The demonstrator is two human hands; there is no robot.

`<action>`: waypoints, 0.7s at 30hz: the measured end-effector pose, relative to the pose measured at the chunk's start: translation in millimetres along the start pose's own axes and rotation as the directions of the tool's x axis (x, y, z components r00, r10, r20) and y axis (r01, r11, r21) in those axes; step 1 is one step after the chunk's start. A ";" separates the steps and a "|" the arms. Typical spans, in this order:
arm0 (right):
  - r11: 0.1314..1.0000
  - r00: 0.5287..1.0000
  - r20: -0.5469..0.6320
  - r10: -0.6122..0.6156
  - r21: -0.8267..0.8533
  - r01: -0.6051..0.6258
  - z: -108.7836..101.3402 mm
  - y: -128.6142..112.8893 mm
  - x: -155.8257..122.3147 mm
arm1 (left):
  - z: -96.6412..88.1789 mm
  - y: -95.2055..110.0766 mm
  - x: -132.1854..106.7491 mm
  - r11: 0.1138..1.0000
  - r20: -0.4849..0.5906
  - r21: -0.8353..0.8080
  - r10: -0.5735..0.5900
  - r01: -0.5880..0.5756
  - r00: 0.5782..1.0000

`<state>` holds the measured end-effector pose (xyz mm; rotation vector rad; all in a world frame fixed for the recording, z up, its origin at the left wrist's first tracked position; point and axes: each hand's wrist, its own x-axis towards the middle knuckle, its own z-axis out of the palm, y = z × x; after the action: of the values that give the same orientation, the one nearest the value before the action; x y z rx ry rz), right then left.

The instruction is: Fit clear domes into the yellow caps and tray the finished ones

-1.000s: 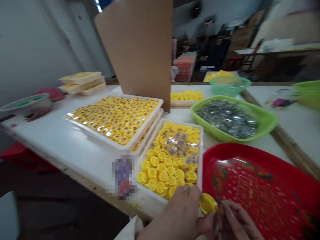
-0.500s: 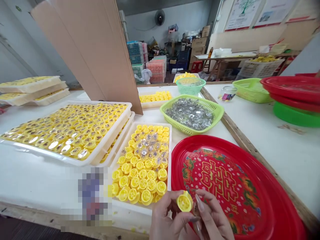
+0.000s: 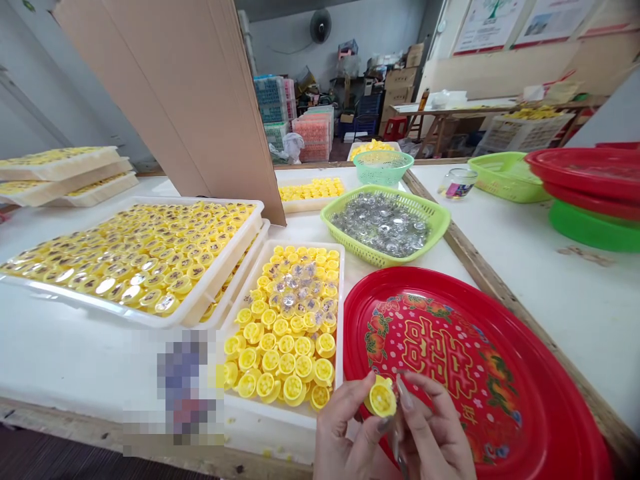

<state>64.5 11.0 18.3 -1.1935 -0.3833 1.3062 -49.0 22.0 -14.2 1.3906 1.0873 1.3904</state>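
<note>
My left hand (image 3: 345,430) pinches a small yellow toy cup (image 3: 383,400) between thumb and fingers, its open top facing me with small yellow pieces inside. Close beside the cup, the fingers of my right hand (image 3: 435,427) are drawn together; what they grip, if anything, is hidden. Both hands are above the near left part of a red oval tray (image 3: 545,393) with a gold pattern. Left of them stands a white tray (image 3: 341,320) of similar yellow cups, with clear round pieces over some cups near its middle.
A lime-green basket (image 3: 443,223) of shiny clear pieces stands behind the red tray. Larger white trays (image 3: 200,310) of covered yellow cups are stacked at left, before an upright cardboard sheet (image 3: 185,100). A wooden strip (image 3: 480,270) runs along the right.
Both hands, with the yellow cup in the left, have shifted slightly right. The cup is still held close to the right fingertips.
</note>
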 end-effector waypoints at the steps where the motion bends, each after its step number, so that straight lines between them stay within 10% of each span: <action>1: 1.000 1.000 -0.013 -0.017 -0.024 0.017 0.6 0.0 -0.1 | 2.4 1.1 -0.2 1.000 0.000 -0.020 -0.015 0.015 1.000; 8: 0.994 0.998 -0.024 -0.054 -0.099 0.051 -8.2 1.0 7.2 | 22.1 -3.9 -9.1 0.910 -0.116 -0.328 -0.307 0.255 0.945; 16: 0.943 0.973 0.225 -0.041 -0.312 0.112 -9.7 -21.2 7.6 | 0.1 -11.3 -9.3 0.967 0.224 -0.197 -0.114 0.160 0.968; 21: 0.967 0.968 0.246 0.058 -0.255 0.007 -10.8 -16.1 0.0 | -2.0 -1.1 -6.6 0.892 0.175 -0.239 -0.348 0.382 0.921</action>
<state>81.5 9.1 27.2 -1.2487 -0.7403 1.4683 -51.0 15.8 -16.9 1.0005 0.9738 1.1084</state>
